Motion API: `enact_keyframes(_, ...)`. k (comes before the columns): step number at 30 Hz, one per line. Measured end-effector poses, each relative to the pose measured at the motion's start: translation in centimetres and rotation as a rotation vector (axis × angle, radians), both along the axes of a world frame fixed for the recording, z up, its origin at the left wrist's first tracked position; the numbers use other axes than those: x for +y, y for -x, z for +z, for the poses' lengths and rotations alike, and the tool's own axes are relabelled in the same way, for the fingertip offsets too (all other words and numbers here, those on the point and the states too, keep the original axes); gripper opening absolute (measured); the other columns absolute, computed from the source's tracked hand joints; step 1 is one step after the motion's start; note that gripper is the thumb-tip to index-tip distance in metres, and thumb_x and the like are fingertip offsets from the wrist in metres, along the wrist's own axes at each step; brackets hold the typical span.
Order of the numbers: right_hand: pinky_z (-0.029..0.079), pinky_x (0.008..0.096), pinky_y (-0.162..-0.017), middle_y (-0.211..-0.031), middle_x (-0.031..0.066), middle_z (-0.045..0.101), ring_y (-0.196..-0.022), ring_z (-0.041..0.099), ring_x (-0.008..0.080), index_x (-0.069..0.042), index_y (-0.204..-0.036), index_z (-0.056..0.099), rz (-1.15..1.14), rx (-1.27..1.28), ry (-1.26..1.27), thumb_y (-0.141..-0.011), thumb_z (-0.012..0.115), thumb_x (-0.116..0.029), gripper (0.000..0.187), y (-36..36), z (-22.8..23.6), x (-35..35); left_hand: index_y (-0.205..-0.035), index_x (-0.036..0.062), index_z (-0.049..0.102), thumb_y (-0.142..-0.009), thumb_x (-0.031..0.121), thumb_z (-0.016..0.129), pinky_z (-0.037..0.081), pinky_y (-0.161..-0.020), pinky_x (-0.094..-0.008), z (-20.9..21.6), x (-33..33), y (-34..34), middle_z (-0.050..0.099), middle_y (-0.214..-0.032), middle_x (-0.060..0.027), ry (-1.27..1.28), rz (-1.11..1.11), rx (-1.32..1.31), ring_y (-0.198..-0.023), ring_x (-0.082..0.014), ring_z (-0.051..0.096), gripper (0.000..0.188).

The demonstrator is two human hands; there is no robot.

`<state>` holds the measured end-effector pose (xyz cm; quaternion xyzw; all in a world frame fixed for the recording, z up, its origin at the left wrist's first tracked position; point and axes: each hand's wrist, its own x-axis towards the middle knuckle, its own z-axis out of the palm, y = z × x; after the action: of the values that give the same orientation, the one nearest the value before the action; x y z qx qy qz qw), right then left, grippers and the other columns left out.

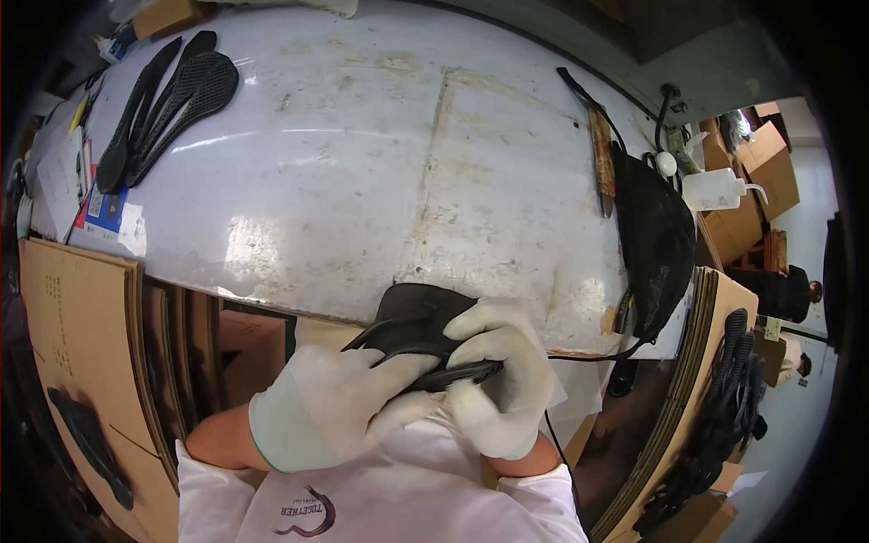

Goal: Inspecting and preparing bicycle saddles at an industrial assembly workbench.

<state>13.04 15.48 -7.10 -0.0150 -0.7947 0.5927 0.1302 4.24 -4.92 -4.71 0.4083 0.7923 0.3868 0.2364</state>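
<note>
Close to my body, at the table's near edge, a black bicycle saddle [418,317] is held between both hands. White gloves cover them. My left hand [339,403] is closed on the saddle's left and lower side, fingers lying across it. On the other side my right hand [502,371] wraps round its edge, with the thumb below and the fingers curled over the top. The gloves hide part of the saddle, so its full outline does not show. More black saddles [204,86] lie together at the table's far left.
On the right of the white table [344,199] lie a black bag-like bundle [659,244] and a brown-handled tool [601,154]. A white squeeze bottle [715,190] stands beyond. Cardboard boxes [77,335] flank me, with black saddles [738,389] on the right one. Two people are at far right.
</note>
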Motion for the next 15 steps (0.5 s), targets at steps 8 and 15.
enact_keyframes(8, 0.049, 0.0383, -0.079, -0.104, 0.0145, 0.065, -0.096, 0.058, 0.0292, -0.005, -0.086, 0.063, -0.058, 0.09, -0.039, -0.069, 0.07, -0.005, 0.018, 0.33, -0.59, -0.42, -0.122, 0.007, 0.07, -0.098, 0.045, 0.071, 0.053, -0.053, -0.0408, 0.42, 0.41, -0.17, 0.069, -0.075, -0.0143, 0.04, -0.023, 0.03, -0.063, -0.0307, 0.07, 0.045)
enact_keyframes(15, 0.048, 0.0394, -0.086, -0.107, 0.0158, 0.065, -0.098, 0.058, 0.0291, -0.002, -0.091, 0.066, 0.021, 0.046, 0.052, -0.074, 0.067, -0.012, 0.019, 0.11, -0.55, 0.36, -0.118, 0.0055, 0.072, -0.094, 0.042, 0.075, 0.052, -0.05, -0.0397, -0.2, 0.02, 0.11, 0.067, -0.073, -0.0136, -0.014, -0.024, 0.025, -0.061, -0.0295, 0.069, 0.044)
